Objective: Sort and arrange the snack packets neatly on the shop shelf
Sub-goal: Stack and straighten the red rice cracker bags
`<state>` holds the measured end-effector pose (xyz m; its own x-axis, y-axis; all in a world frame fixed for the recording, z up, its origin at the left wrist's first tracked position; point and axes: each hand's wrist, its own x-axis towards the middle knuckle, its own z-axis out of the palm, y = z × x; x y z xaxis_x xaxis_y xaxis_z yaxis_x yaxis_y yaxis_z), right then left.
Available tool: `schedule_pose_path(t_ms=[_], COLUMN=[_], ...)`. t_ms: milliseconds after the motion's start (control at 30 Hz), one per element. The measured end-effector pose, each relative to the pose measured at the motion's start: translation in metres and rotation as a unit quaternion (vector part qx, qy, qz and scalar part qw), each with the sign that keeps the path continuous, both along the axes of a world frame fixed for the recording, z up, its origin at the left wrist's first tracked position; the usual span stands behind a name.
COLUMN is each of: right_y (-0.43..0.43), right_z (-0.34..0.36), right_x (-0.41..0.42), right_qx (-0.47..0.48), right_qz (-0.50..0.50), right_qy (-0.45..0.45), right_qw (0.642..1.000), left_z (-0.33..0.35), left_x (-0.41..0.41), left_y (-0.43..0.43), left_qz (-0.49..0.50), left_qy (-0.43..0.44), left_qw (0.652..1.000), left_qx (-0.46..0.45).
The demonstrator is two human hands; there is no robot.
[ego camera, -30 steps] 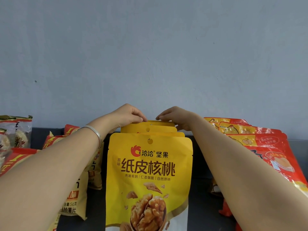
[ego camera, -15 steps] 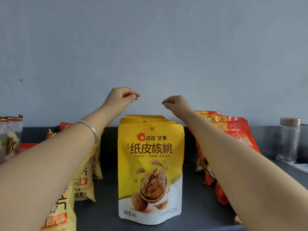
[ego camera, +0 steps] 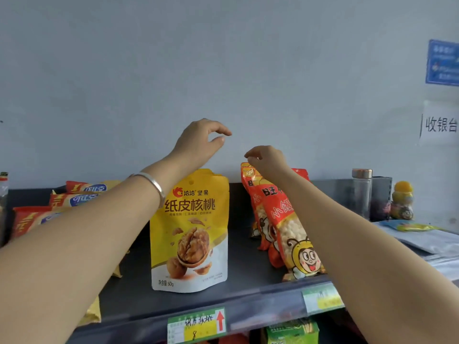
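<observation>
currently the walnut pouches [ego camera: 190,232] stand upright in a row at mid-shelf [ego camera: 248,289], front pouch facing out, untouched. left grip [ego camera: 201,140] hovers above them, thumb and forefinger slightly parted, holding nothing. right grip [ego camera: 269,160], fingers curled, has shifted right since half a second ago and is now over the tops of the red packets [ego camera: 285,219] beside them; contact cannot be told. price label [ego camera: 196,324] has come into view.

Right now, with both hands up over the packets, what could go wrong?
The red packets lean, the front one's bottom near the shelf edge; a nudge from the right hand or its forearm might tip it off. The yellow walnut pouches stand unsupported beneath the left hand; brushing them on the way down could topple the row.
</observation>
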<state>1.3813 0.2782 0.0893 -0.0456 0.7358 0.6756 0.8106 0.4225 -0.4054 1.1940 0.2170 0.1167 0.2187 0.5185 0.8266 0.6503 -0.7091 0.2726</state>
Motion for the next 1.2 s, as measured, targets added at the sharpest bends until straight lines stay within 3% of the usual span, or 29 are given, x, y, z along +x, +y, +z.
schedule_pose_path(t_ms=[167, 300, 400, 467, 600, 700, 800, 900, 1000, 1100, 1200], right_y=[-0.016, -0.022, -0.031, -0.034, -0.040, -0.040, -0.034, -0.028, -0.019, -0.011, -0.006], right_z=[-0.025, -0.061, -0.087, -0.103, -0.125, -0.131, -0.132, -0.135, -0.137, -0.138, -0.139], right_x=[0.052, 0.089, 0.109, 0.118, 0.123, 0.124, 0.131, 0.139, 0.143, 0.143, 0.142], right_qx=[-0.005, -0.012, -0.046, -0.080, -0.145, -0.138, -0.111, -0.102, -0.144, -0.218, -0.249], right_qz=[-0.025, -0.073, -0.111, -0.117, -0.069, -0.016, -0.015, -0.024, 0.002, 0.044, 0.057], right_qy=[0.038, 0.042, 0.052, 0.107, 0.242, 0.302, 0.327, 0.341, 0.354, 0.420, 0.433], right_qw=[0.999, 0.996, 0.991, 0.984, 0.957, 0.943, 0.938, 0.934, 0.924, 0.880, 0.864], left_z=[-0.028, -0.077, -0.119, -0.141, -0.172, -0.187, -0.189, -0.189, -0.192, -0.197, -0.201], left_x=[0.070, 0.118, 0.141, 0.151, 0.164, 0.171, 0.177, 0.181, 0.176, 0.174, 0.174], left_y=[-0.017, -0.017, -0.012, -0.008, -0.003, 0.002, 0.005, 0.008, 0.009, 0.006, 0.004], left_qz=[-0.059, -0.086, -0.047, -0.018, -0.039, -0.044, 0.005, 0.024, -0.024, -0.081, 0.018], left_qy=[-0.035, -0.057, -0.094, -0.148, -0.241, -0.233, -0.178, -0.130, -0.152, -0.167, -0.105], left_qw=[0.998, 0.990, 0.979, 0.957, 0.880, 0.885, 0.918, 0.922, 0.908, 0.900, 0.927], left_qx=[-0.002, -0.092, -0.176, -0.250, -0.408, -0.401, -0.354, -0.364, -0.390, -0.394, -0.361])
